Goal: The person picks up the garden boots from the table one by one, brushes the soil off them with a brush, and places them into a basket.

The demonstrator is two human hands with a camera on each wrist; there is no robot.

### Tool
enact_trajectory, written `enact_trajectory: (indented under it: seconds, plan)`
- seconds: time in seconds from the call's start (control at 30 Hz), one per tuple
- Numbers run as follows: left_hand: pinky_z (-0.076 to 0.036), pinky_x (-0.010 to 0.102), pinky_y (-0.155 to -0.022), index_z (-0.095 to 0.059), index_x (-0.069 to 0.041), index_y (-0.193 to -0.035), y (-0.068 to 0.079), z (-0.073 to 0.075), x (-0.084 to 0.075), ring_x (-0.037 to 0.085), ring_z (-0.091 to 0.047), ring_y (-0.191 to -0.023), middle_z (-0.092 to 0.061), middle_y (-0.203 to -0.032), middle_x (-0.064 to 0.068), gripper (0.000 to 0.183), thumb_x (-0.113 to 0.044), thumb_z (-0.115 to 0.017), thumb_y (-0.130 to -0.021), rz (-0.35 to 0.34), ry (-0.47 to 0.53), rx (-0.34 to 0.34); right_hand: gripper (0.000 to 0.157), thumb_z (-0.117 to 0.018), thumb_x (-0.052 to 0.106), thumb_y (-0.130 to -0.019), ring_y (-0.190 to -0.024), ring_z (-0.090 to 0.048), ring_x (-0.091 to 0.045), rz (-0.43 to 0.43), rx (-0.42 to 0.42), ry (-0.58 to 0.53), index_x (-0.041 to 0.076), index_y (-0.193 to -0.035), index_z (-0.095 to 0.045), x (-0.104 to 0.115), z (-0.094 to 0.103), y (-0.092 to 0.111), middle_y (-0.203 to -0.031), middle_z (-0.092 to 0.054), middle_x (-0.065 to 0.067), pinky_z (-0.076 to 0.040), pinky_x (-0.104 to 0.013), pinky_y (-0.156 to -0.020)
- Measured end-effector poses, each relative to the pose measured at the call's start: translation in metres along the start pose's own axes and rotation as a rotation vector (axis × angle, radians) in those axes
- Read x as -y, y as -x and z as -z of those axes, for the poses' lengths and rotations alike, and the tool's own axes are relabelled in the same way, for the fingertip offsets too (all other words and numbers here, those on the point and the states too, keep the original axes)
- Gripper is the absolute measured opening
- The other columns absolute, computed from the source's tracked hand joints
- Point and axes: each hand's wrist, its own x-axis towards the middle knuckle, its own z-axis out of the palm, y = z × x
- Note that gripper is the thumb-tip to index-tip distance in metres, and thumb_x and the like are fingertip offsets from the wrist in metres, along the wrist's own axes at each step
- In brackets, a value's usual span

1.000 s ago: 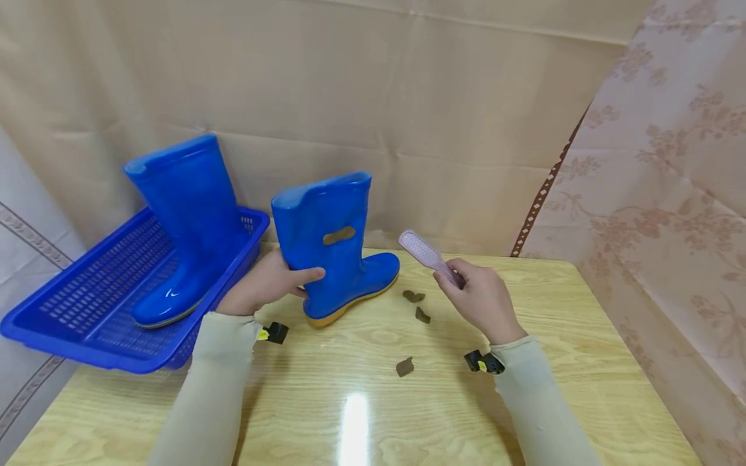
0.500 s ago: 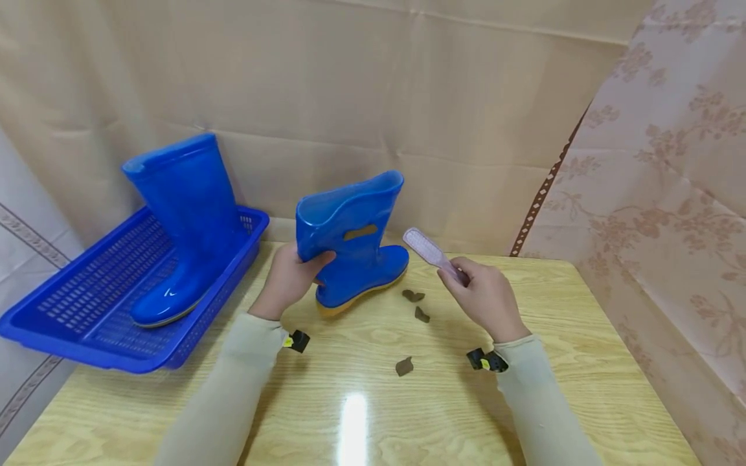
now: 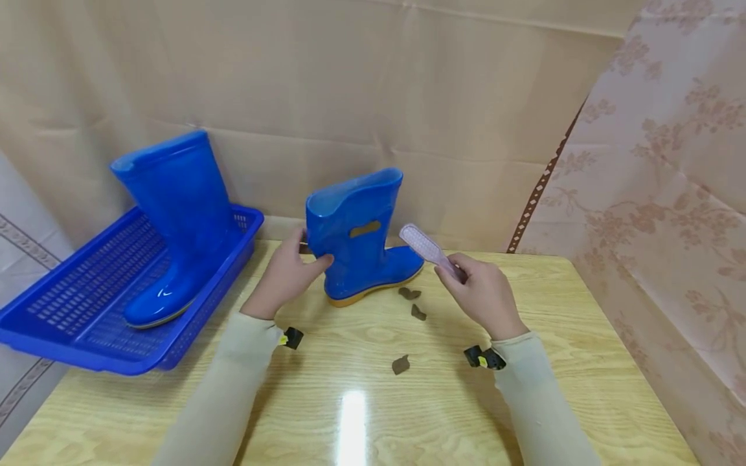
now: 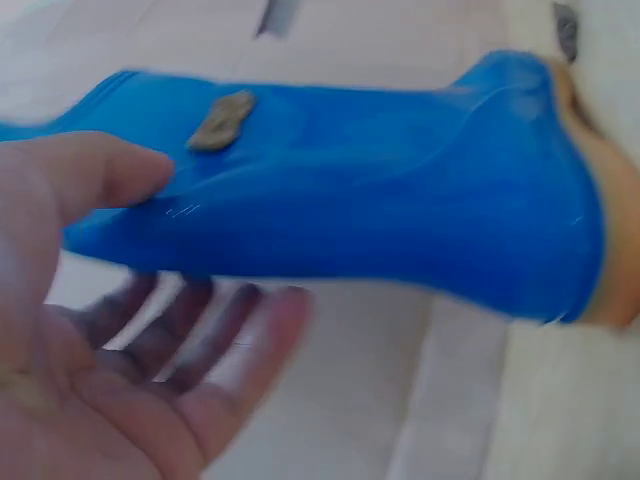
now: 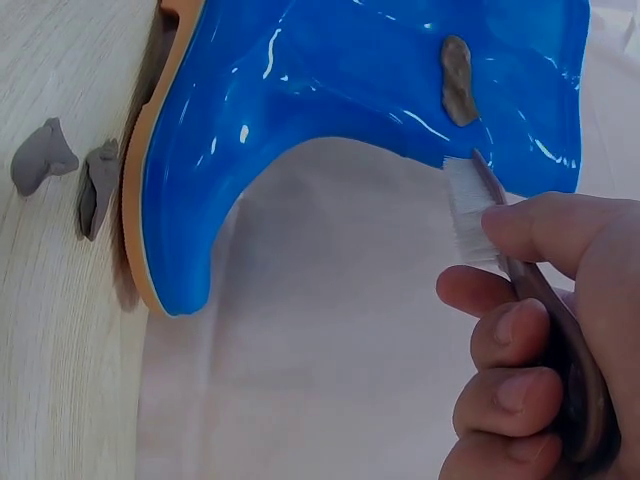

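Observation:
A blue rain boot with a yellow sole stands on the table, toe to the right. A brown, clay-like patch sticks to its shaft. My left hand is at the back of the shaft, thumb against or close to its side; in the left wrist view the other fingers are spread and look apart from the boot. My right hand grips a brush by its handle, right of the boot. White bristles face the boot in the right wrist view, close to its shaft.
A blue plastic basket at the left holds a second blue boot. Brown pieces lie on the table: two near the toe and one nearer the front. A beige curtain hangs behind.
My left hand has moved the boot to the right. The boot tilted midway and now stands straighter, with the left fingers looser. My right hand and the brush have barely moved.

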Motion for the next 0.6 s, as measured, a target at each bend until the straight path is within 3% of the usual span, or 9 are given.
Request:
enact_trajectory:
  seconds: [0.17,0.43,0.6]
  plan:
    - [-0.055,0.047,-0.092,-0.053,-0.008,-0.132,0.005,0.012,-0.008,0.026,-0.058,-0.112,-0.061,-0.120,0.010,0.041,-0.023,-0.071,-0.099,-0.087,0.065,-0.113,0.019,-0.070,0.028,-0.100,-0.048,-0.040,-0.011,0.008,-0.018,-0.017,0.010,-0.105,-0.076,0.002,-0.002,0.000,-0.060,-0.052,0.004,-0.029,-0.028,-0.046]
    - [-0.056,0.045,-0.091,-0.060,-0.010,-0.127,0.008,0.014,-0.011,0.023,-0.061,-0.109,-0.065,-0.117,0.007,0.036,-0.032,-0.070,-0.100,-0.128,0.045,-0.113,0.021,-0.073,0.022,-0.098,-0.056,-0.043,-0.011,0.139,-0.117,-0.072,0.010,-0.115,-0.077,0.009,-0.014,-0.003,-0.069,-0.053,0.004,-0.034,-0.028,-0.050]
    - [-0.056,0.044,-0.091,-0.059,-0.010,-0.126,0.006,0.014,-0.009,0.023,-0.060,-0.109,-0.064,-0.116,0.007,0.036,-0.035,-0.067,-0.101,-0.139,0.064,-0.112,0.035,-0.068,0.015,-0.098,-0.063,-0.045,-0.011,0.177,-0.141,-0.115,0.008,-0.132,-0.070,0.023,-0.021,-0.006,-0.081,-0.060,0.000,-0.038,-0.028,-0.054]
